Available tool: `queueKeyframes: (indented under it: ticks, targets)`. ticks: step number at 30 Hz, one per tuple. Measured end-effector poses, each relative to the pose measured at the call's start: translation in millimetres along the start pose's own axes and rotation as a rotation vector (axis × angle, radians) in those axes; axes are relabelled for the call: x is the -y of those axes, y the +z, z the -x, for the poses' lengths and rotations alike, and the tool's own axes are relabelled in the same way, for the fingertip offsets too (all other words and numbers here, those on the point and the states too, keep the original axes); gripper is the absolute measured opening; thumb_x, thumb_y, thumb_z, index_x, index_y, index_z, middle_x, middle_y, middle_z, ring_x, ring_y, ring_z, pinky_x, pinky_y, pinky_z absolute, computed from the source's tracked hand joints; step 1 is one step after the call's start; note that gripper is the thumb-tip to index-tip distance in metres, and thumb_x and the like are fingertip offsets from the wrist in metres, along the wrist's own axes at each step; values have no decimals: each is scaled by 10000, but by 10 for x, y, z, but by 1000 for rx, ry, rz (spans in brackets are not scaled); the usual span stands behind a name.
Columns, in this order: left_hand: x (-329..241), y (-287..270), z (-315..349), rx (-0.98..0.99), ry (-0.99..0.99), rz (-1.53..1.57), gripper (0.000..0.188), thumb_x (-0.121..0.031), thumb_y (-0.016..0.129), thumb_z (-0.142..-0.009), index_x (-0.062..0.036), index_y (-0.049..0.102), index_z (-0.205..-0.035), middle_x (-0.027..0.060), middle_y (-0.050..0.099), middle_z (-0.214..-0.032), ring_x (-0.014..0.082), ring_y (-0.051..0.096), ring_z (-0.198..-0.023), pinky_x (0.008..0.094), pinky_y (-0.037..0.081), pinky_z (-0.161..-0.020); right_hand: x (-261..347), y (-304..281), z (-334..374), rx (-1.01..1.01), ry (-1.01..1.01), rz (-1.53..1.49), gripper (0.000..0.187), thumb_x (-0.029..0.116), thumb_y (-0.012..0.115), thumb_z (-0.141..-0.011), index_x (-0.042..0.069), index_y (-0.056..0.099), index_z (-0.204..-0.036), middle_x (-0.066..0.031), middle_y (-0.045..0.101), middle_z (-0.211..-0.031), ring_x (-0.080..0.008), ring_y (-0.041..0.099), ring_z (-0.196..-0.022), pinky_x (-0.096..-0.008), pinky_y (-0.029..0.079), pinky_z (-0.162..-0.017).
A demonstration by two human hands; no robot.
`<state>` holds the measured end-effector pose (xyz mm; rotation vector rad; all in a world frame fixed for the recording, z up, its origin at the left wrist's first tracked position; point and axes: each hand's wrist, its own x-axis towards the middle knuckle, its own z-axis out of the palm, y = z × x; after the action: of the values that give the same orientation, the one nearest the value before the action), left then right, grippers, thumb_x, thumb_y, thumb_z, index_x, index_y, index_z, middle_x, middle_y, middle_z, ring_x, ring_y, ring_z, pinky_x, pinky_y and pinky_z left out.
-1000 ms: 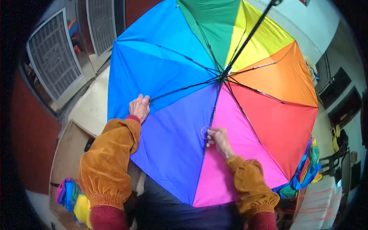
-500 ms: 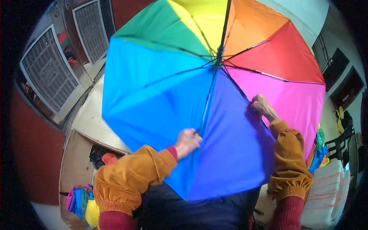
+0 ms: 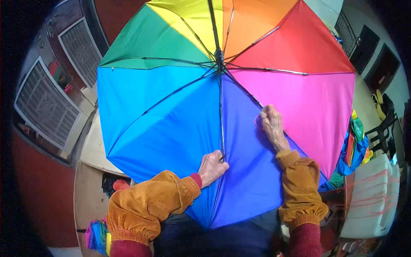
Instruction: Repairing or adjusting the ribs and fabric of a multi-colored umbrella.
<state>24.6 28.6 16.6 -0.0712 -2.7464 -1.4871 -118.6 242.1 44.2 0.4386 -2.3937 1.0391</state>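
An open umbrella (image 3: 171,132) with rainbow panels spreads before me, its inner side, black shaft and thin metal ribs showing. My left hand (image 3: 213,168) is closed over the rib between the blue and violet panels. A small dark pointed bit (image 3: 223,157) sticks out by its fingertips; its kind is unclear. My right hand (image 3: 272,124) is closed at the rib between the violet and pink panels, covering part of it. Beside its fingers a thin loop (image 3: 257,122) shows faintly on the violet cloth.
Bundles of colourful folded cloth lie at the right (image 3: 353,147) and lower left (image 3: 97,235). A white box-like block (image 3: 371,195) with red strands stands at the right, near a black chair (image 3: 382,135). At the left is an open cardboard box (image 3: 87,188); grilled doors (image 3: 49,103) stand behind.
The umbrella has shifted left and slightly up in view. My right hand has moved left with it and stays at the same rib. My left hand, blurred before, is now steady at its rib.
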Motion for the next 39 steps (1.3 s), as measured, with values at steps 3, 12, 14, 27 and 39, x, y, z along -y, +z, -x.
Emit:
queueKeyframes:
  ticks: [3,12,14,27,39]
  targets:
    - [144,-70,-65,94,44,-112,219,-131,633,-707,40,505,-657,152,523,-558,235,537,-535,369,432,-494,168,-60,4,14,70,-103,146,112,551,-810,-28,568,-773,-146,568,-622,-224,570,-576,-343,432,-524]
    - [120,-461,-1138,-142,-12,204,317,-263,562,-810,-44,521,-585,23,517,-521,101,474,-460,302,376,-414,390,45,89,147,118,-226,126,116,584,-799,-9,594,-796,-146,572,-617,-225,564,-557,-338,427,-512]
    - [280,-370,-1429,-278,-42,235,262,-222,564,-808,-56,524,-609,7,510,-533,84,458,-455,278,357,-393,423,173,89,203,80,-214,120,107,584,-793,-5,612,-824,-151,584,-626,-220,568,-554,-332,427,-510]
    - [265,-317,-1456,-99,-374,1021,58,-52,565,-804,-62,552,-748,5,526,-641,37,418,-457,173,277,-348,444,990,-401,362,-156,239,89,-10,499,-694,-38,536,-617,-248,550,-654,-403,557,-609,-461,409,-536]
    - [249,-313,-1469,-111,-398,1142,71,-65,573,-821,-63,557,-752,-6,504,-602,26,361,-415,183,238,-338,334,976,-401,470,-266,45,20,-39,500,-666,-41,513,-651,-233,518,-626,-403,526,-599,-464,390,-543]
